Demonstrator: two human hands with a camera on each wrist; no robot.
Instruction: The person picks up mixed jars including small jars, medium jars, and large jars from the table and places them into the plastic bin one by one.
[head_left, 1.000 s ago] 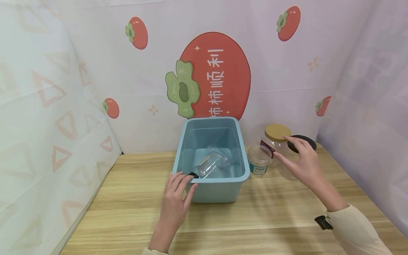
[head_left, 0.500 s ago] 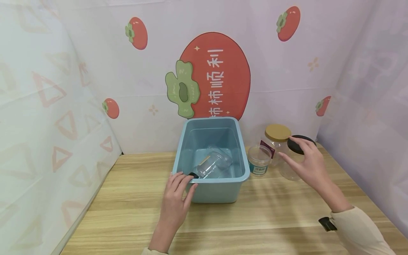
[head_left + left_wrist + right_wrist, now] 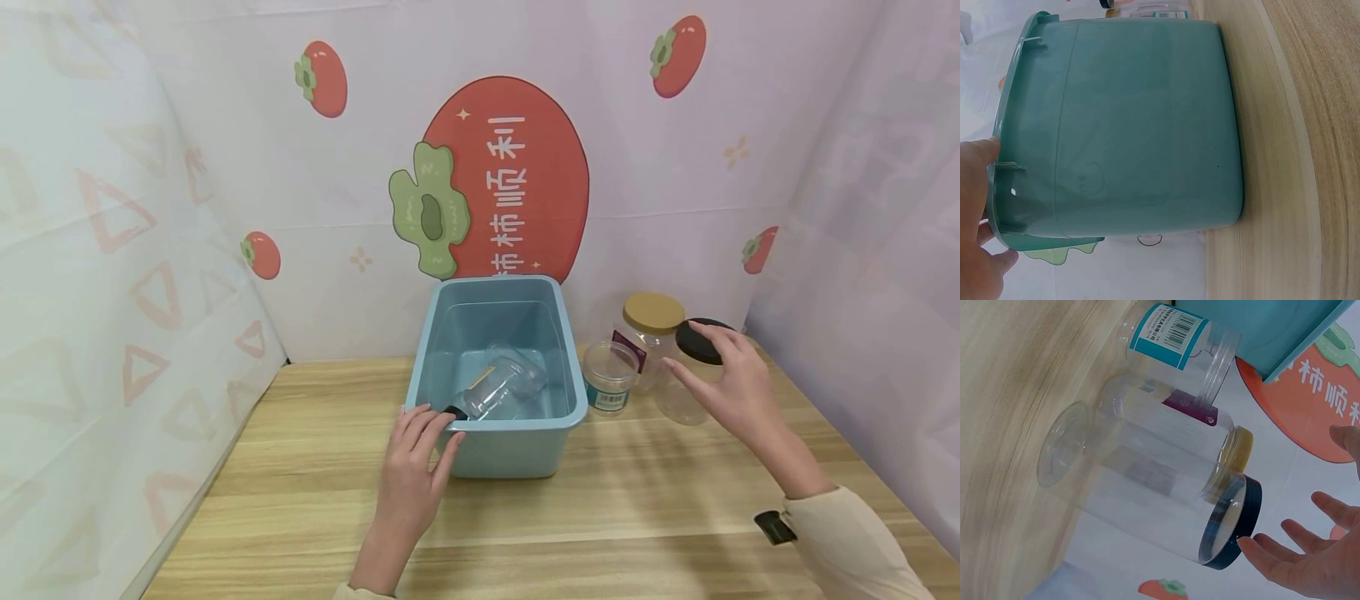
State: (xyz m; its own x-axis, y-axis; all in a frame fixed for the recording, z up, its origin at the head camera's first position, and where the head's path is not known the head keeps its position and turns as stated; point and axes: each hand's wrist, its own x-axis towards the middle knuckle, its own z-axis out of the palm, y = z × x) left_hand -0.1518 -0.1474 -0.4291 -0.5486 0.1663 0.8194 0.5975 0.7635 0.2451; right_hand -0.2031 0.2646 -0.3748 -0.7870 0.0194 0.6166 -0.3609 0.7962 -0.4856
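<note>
My left hand (image 3: 412, 471) grips the front left corner of a blue plastic bin (image 3: 498, 454), with fingers over the rim and thumb on the outside. Inside the bin lies a clear plastic bottle (image 3: 495, 385) with a black cap, tilted on its side. At the right, my right hand (image 3: 735, 387) is held with thumb and fingers spread around the top of a tall clear jar (image 3: 1147, 494) with a black lid (image 3: 1233, 522). One fingertip is right at the lid's edge in the right wrist view.
A clear jar with a gold lid (image 3: 654, 313) and a small clear jar (image 3: 609, 379) with a teal barcode label stand between the bin and the black-lidded jar. White patterned cloth (image 3: 360, 317) hangs behind the wooden table (image 3: 322, 467) and at both sides.
My right hand has drifted slightly to the right, from near the gold-lidded jar to the black-lidded one. My left hand and the bin have stayed in place.
</note>
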